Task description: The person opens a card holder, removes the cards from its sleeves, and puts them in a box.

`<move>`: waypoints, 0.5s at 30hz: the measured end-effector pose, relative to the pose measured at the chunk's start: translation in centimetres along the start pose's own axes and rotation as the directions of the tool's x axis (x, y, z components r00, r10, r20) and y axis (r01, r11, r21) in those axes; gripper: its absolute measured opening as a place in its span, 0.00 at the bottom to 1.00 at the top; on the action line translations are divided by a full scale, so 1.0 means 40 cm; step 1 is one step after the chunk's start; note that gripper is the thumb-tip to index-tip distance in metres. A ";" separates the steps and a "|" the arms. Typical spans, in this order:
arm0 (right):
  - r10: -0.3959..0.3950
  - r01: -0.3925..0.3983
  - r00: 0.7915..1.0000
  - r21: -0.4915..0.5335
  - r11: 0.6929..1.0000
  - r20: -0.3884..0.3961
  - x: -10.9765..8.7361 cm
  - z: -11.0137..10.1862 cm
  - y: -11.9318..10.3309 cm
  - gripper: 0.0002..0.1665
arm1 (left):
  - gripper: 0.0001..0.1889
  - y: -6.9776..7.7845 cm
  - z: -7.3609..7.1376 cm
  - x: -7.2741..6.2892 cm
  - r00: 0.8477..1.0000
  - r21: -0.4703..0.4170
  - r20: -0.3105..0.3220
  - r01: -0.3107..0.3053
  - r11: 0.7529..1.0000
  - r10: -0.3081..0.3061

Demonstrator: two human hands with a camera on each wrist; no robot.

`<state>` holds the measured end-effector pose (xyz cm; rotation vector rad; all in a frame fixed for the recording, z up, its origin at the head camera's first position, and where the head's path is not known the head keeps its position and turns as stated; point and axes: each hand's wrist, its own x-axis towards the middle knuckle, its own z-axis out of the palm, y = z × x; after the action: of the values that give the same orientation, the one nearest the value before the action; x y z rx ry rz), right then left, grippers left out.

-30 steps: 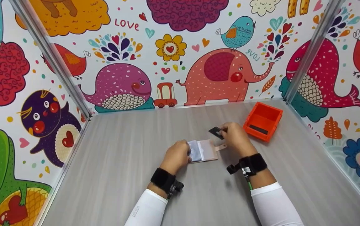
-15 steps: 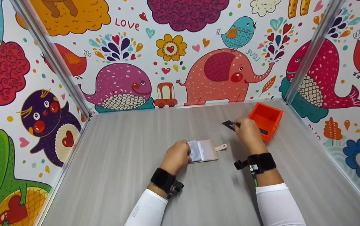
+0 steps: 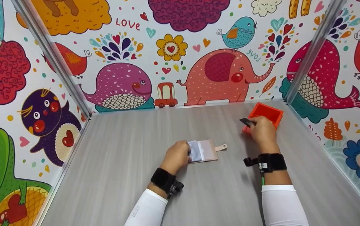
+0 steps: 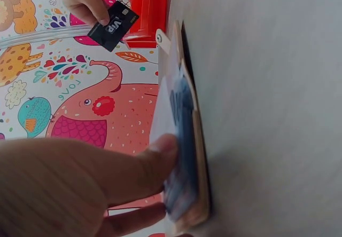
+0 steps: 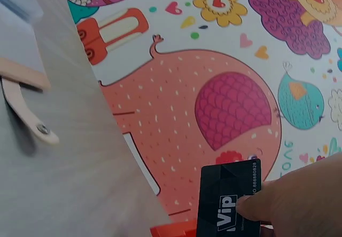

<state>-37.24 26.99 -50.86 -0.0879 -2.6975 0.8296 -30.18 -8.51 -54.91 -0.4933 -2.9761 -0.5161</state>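
Note:
My left hand (image 3: pixel 177 155) holds the left side of an open card holder (image 3: pixel 209 150) on the table, with the thumb over its clear plastic sleeves (image 4: pixel 181 125). A tan strap with a metal snap (image 3: pixel 221 147) sticks out from the holder's right edge. In my right hand (image 3: pixel 264 133) a black card (image 5: pixel 227 199) is pinched, thumb on its face; "Vip" is printed on it in the right wrist view. That hand is over the near left part of an orange-red bin (image 3: pixel 269 112) and hides some of it, including the bin's near inside.
The grey wood-grain table (image 3: pixel 120 175) spreads around both hands. Printed cartoon wall panels (image 3: pixel 167 72) close off the back and both sides, joined by metal corner posts (image 3: pixel 308 50). The bin stands near the back right corner.
My right hand has moved right with the black card, from beside the card holder to the bin. The left hand and the card holder have stayed in place.

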 end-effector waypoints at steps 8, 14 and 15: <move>0.138 -0.139 0.990 0.016 0.990 0.036 0.003 -0.020 0.020 0.17 | 0.09 0.001 0.000 0.002 1.000 -0.005 0.016 0.012 1.000 -0.012; 0.158 -0.158 0.987 -0.020 0.987 0.019 0.004 -0.016 0.040 0.22 | 0.09 0.000 0.002 0.002 1.000 0.008 0.013 0.011 1.000 -0.011; 0.152 -0.152 0.988 -0.024 0.988 0.014 0.004 -0.013 0.045 0.23 | 0.09 0.000 0.002 0.002 1.000 0.009 0.011 0.010 1.000 -0.010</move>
<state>-37.30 28.77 -51.40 -0.2969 -2.7426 0.8454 -30.24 -8.45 -54.97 -0.4820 -2.9918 -0.5018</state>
